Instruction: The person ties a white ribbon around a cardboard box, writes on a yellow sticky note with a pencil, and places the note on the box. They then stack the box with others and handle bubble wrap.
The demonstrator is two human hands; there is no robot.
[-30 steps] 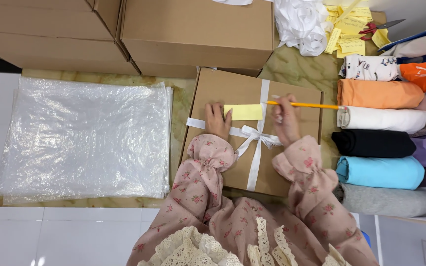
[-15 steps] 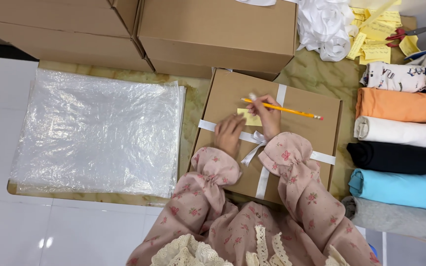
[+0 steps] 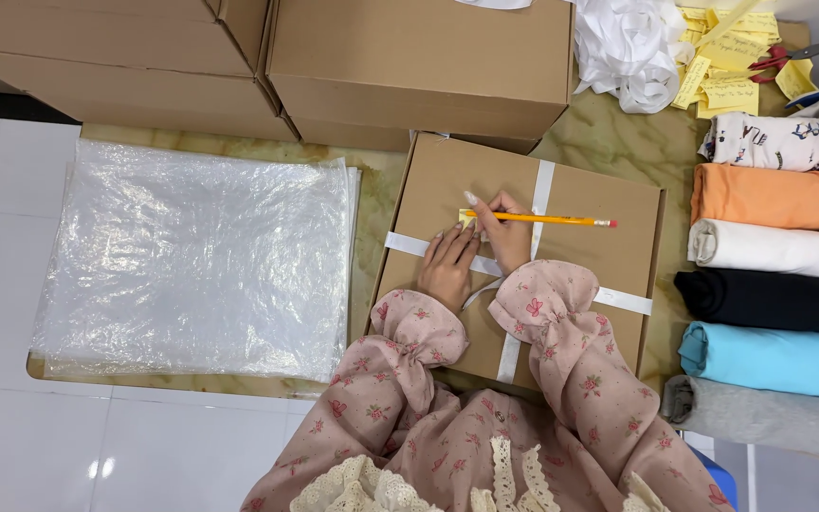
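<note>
My right hand (image 3: 504, 232) grips the pencil (image 3: 547, 219) over the yellow note (image 3: 467, 217) on the box (image 3: 609, 256); my left hand (image 3: 447, 265) rests flat just beside it.

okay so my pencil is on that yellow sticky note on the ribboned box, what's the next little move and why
Probably start writing on the yellow note, keeping the left hand flat beside it. The right hand holds the pencil with its tip at the note, which sits on the brown box beside the white ribbon. The left hand rests by the note, so box and note should stay put.
</note>
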